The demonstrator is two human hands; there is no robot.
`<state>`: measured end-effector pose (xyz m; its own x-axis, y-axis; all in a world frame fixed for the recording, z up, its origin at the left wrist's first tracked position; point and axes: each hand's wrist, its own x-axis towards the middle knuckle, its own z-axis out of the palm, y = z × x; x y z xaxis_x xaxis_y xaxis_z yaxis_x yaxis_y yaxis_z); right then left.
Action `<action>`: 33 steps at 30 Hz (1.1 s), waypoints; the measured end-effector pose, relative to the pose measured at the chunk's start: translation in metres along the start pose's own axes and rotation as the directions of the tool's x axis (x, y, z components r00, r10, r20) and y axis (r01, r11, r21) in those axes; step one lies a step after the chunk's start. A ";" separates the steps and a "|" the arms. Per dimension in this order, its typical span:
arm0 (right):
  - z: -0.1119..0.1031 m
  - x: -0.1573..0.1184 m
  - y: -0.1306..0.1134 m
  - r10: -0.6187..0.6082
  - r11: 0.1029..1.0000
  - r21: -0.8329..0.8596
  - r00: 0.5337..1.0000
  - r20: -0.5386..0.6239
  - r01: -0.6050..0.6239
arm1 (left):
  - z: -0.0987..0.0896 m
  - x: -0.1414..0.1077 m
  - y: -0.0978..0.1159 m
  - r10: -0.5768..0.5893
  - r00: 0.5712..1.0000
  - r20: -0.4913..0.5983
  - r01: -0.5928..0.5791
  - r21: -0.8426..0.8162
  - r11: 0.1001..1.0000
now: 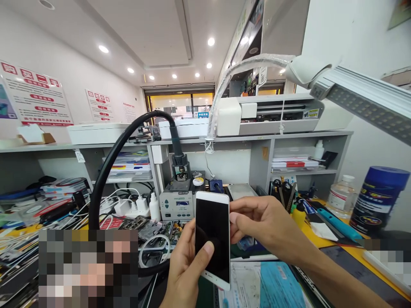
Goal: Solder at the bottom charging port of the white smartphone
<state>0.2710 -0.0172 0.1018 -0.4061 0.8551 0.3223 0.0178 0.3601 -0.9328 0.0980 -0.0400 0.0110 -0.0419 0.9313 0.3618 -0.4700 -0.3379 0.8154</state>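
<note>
A white smartphone (213, 239) with a dark screen stands nearly upright in front of me. My left hand (189, 265) is closed round its lower left side, the thumb lying across the screen. At the phone's upper right edge is my right hand (257, 220), its fingers bent and its thumb and index fingertips against the side. The tips are partly hidden behind the phone. Beneath both hands lies a work mat with a blue and white printed sheet (266, 284). Right behind the phone is a hot-air rework station (176, 205).
A thick black hose (105, 171) arches up at the left. Circuit boards (141, 226) and white cables crowd that side. To the right are a blue spray can (379, 199), a clear bottle (341, 196) and a turquoise tool (340, 224). An LED lamp (369, 92) hangs overhead.
</note>
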 end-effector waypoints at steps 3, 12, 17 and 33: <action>-0.002 -0.001 -0.001 -0.014 1.000 0.017 1.000 -0.007 0.014 | -0.001 0.000 0.000 -0.011 1.000 0.012 0.011 -0.009 1.000; -0.005 0.000 -0.006 -0.018 1.000 0.019 1.000 0.020 0.018 | 0.000 -0.001 0.003 -0.030 0.999 0.010 0.030 0.008 1.000; -0.006 0.000 -0.009 -0.030 0.999 -0.021 1.000 0.008 0.031 | 0.001 -0.002 0.001 -0.001 1.000 0.003 0.001 0.075 0.997; -0.013 -0.006 -0.014 -0.371 0.795 -0.489 0.926 0.077 0.359 | -0.005 -0.001 -0.008 0.058 0.996 -0.064 -0.043 0.224 0.974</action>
<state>0.2853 -0.0228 0.1151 -0.4524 0.6296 0.6316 0.3157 0.7754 -0.5468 0.0973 -0.0374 0.0024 -0.1258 0.9168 0.3790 -0.2587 -0.3991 0.8797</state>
